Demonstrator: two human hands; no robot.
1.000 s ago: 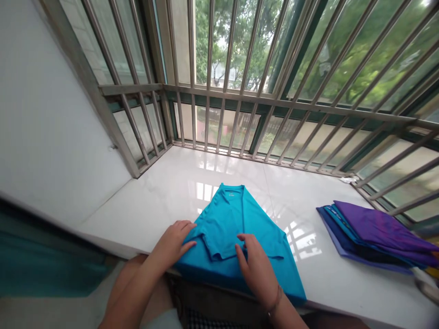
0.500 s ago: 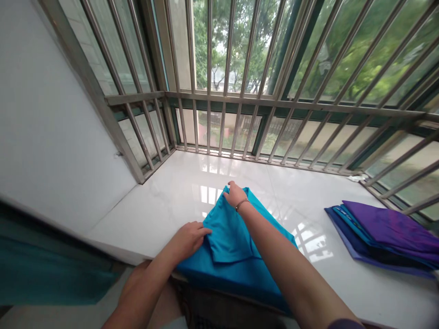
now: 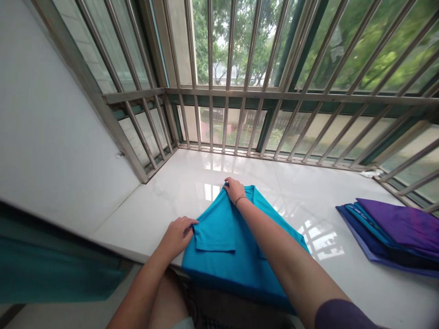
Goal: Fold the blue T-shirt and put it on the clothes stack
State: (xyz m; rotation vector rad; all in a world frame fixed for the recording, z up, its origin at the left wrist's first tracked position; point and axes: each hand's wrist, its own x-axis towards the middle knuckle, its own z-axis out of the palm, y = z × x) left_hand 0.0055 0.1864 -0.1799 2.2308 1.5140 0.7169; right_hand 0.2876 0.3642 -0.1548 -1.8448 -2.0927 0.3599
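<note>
A turquoise T-shirt (image 3: 219,260) lies on the white sill, its lower part hanging over the front edge. One of its sleeves (image 3: 214,235) is laid inward across the body. My left hand (image 3: 180,233) pinches the cloth at the left edge, by the top of that sleeve. Up at the shirt's far end, my right hand (image 3: 234,188) is closed on the shoulder near the collar. My right forearm crosses over the shirt and hides part of its right side.
A stack of folded purple and blue clothes (image 3: 394,233) lies at the right on the glossy white sill (image 3: 154,205). Metal window bars (image 3: 243,123) enclose the back and sides. A white wall (image 3: 68,137) stands at the left, with a teal cloth (image 3: 51,260) below.
My left hand has moved left and slightly up, drawing the sleeve outward so it lies flatter. My right hand stays at the shoulder. The view has shifted slightly.
</note>
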